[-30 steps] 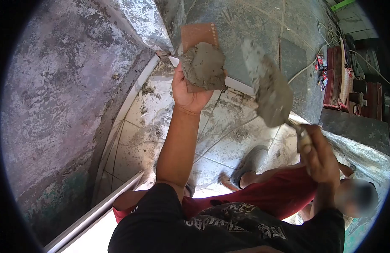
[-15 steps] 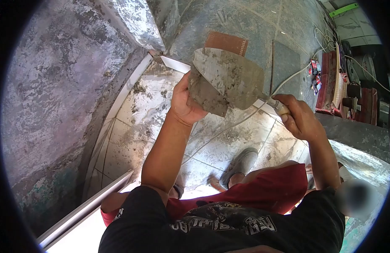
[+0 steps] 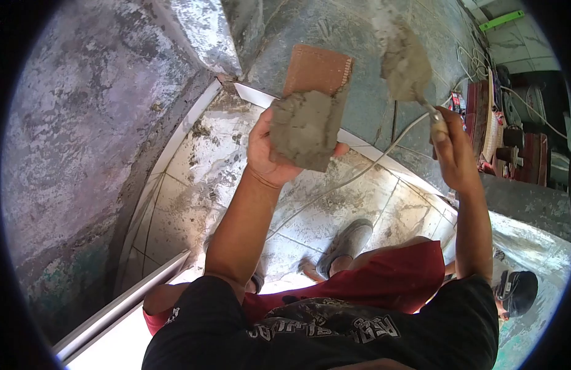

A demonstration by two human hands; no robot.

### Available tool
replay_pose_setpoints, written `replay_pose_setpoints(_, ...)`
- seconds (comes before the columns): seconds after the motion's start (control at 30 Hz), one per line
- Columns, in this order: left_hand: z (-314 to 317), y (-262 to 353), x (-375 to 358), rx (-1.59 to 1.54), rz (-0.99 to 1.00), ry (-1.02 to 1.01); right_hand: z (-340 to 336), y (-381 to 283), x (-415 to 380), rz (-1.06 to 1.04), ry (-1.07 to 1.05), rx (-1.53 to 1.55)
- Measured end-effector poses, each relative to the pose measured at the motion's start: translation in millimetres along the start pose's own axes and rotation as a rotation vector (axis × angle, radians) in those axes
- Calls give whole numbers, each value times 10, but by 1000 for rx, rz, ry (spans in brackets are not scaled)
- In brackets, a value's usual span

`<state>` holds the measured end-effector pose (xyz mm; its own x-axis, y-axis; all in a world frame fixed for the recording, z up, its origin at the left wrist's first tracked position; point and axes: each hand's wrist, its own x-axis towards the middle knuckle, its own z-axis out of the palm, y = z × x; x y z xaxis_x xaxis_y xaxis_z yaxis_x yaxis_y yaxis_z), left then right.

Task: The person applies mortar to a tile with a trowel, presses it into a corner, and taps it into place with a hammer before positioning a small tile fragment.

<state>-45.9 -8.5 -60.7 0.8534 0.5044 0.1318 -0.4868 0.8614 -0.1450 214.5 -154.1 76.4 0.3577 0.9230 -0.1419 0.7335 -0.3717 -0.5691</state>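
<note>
Cradling a reddish-brown, flat rectangular tile point(image 3: 317, 68) from below, your left hand point(image 3: 268, 154) clasped its near end. Your right hand point(image 3: 455, 151), well apart to the tile's right, was wrapped round the handle of a grey-smeared, tapering metal trowel point(image 3: 406, 66). Tilting the tile could have slid the thick grey mortar point(image 3: 305, 128) off its near half; that heap looked damp, lumpy and rounded.

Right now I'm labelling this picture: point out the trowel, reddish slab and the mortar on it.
Trowel point(image 3: 410, 73): head view, blade.
Reddish slab point(image 3: 317, 69): head view, bare end.
Mortar point(image 3: 304, 127): head view, lump's middle.
</note>
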Motion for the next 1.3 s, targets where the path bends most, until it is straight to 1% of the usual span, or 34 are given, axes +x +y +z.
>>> replay_pose_setpoints(0.03, 32, -34, 9, -33, 32, 11, -68, -21, -37, -9, -18, 17)
replay_pose_setpoints(0.13, 31, -80, 101, 23, 62, 18, -187, -240, -157, -269, -103, -177)
replay_pose_setpoints(0.17, 48, -94, 100, 46, 80, 67, -215, -349, -182, -404, -128, -304)
replay_pose_setpoints(0.23, 84, -124, 86, 90, 111, 167, -224, -621, -236, -397, -230, -384)
replay_pose_setpoints(0.27, 22, -141, 92, 161, 144, 175, -204, -714, -259, -390, -282, -423)
replay_pose_setpoints(0.33, -201, -165, 119, 305, 215, 191, -167, -824, -266, -380, -306, -501)
replay_pose_setpoints(0.37, -281, -179, 135, 314, 248, 121, -172, -903, -263, -373, -314, -548)
replay_pose_setpoints(0.47, 15, -227, 129, 468, 257, 271, -245, -1044, -225, -380, -326, -636)
replay_pose_setpoints(0.6, -53, -239, 112, 255, 175, 168, -343, -1177, -137, -369, -373, -629)
replay_pose_setpoints(0.67, -99, -252, 103, 123, 155, 97, -363, -1184, -81, -391, -345, -623)
replay_pose_setpoints(0.77, -95, -242, 73, 157, 127, 158, -392, -1178, 4, -389, -308, -620)
replay_pose_setpoints(0.87, -91, -225, 22, 217, 94, 39, -451, -1140, 71, -345, -292, -621)
replay_pose_setpoints(1.07, 20, -170, 94, 83, 39, -57, -513, -1037, 184, -359, -234, -612)
replay_pose_setpoints(1.17, 34, -165, 93, 82, 82, -54, -515, -939, 173, -266, -94, -586)
replay_pose_setpoints(1.27, -23, -168, 97, 272, 163, 58, -499, -989, 71, -195, -116, -502)
replay_pose_setpoints(1.3, -22, -166, 107, 318, 174, 111, -493, -1016, 37, -231, -131, -509)
